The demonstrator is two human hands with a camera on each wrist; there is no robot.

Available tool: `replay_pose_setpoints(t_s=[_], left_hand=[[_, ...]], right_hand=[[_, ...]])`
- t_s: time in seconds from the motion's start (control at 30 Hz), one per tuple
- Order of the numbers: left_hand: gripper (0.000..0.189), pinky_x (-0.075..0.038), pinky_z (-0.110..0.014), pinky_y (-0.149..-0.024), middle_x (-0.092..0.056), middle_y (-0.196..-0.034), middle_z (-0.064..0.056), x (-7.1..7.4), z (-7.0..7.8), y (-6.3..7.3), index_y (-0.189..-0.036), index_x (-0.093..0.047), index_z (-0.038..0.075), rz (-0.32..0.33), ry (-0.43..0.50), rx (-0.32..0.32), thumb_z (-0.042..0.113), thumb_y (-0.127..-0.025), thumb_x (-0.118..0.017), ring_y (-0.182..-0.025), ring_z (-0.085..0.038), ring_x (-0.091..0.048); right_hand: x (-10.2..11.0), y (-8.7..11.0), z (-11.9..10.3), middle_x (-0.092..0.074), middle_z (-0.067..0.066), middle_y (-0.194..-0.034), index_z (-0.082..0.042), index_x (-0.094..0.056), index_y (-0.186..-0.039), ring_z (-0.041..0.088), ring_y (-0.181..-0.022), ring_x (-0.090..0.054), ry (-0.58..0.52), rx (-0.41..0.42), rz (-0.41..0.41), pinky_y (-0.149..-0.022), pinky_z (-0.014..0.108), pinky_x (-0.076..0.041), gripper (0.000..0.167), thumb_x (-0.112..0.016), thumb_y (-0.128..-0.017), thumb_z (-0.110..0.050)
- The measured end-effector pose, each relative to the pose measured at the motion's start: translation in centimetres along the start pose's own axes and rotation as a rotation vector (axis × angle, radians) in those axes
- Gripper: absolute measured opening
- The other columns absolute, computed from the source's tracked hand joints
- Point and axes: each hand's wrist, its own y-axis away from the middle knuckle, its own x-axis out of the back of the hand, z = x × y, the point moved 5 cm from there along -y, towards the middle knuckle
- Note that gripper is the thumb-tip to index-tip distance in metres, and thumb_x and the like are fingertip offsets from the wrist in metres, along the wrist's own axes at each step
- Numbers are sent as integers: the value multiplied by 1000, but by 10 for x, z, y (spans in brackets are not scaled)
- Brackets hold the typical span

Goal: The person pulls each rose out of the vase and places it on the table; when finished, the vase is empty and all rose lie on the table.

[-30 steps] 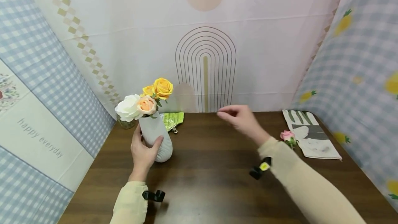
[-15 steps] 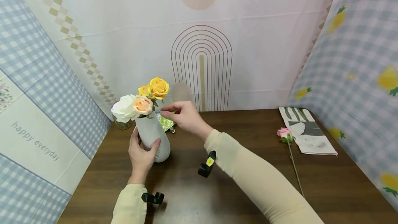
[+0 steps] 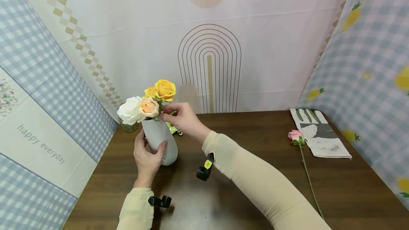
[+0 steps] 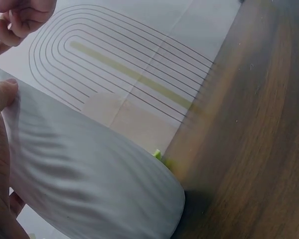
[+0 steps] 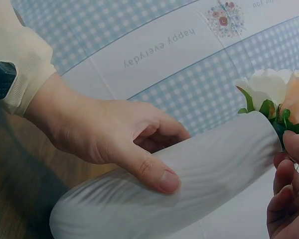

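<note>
Left hand (image 3: 147,159) gripping a vase (image 3: 159,135), right hand (image 3: 185,120) at its mouth.
The vase is on the left part of the table (image 3: 249,132); the right fingers bend in by the stems (whether they pinch one, I can't tell). White (image 3: 129,110), peach (image 3: 148,108) and yellow flowers (image 3: 165,90) fill it. Well off rightward, a pink rose (image 3: 295,135) lies just beside a printed cloth (image 3: 326,141).

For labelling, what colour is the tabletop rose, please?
Its petals are pink, clearest in the head view.
</note>
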Motion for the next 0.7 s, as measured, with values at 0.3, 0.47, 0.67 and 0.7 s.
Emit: replay_pose_setpoints(t_s=[0.3, 0.47, 0.67, 0.7], left_hand=[[80, -41, -14, -86, -56, -127, -13, 0, 2, -2, -139, -48, 5, 10, 14, -29, 16, -68, -82, -109, -25, -55], [80, -41, -14, -86, -56, -126, -14, 0, 2, -1, -139, -48, 5, 6, 17, -39, 16, -68, -82, -109, -24, -55], [81, -40, -14, -86, -56, -126, -14, -1, 3, -1, -139, -48, 4, 8, 14, -47, 16, -66, -83, -108, -25, -54], [81, -40, -14, -86, -56, -125, -14, -1, 3, -1, -139, -49, 4, 10, 12, -48, 16, -66, -83, -108, -25, -55]], right_hand=[[-2, -5, -6, -69, -1, -92, -9, -75, -98, 21, -77, -64, 34, -44, 21, -70, 41, -56, 12, -71, -88, -12], [-1, -6, -12, -69, 1, -88, -5, -74, -93, 16, -63, -57, 17, -10, 41, -59, 29, -51, 8, -71, -87, -9], [4, -7, -18, -71, 9, -91, 3, -71, -99, 17, -62, -56, -145, 33, 81, -57, 25, -47, 14, -68, -89, -7], [5, -7, -19, -71, 8, -92, 4, -71, -100, 17, -62, -56, -176, 33, 91, -56, 25, -47, 15, -68, -89, -7]])
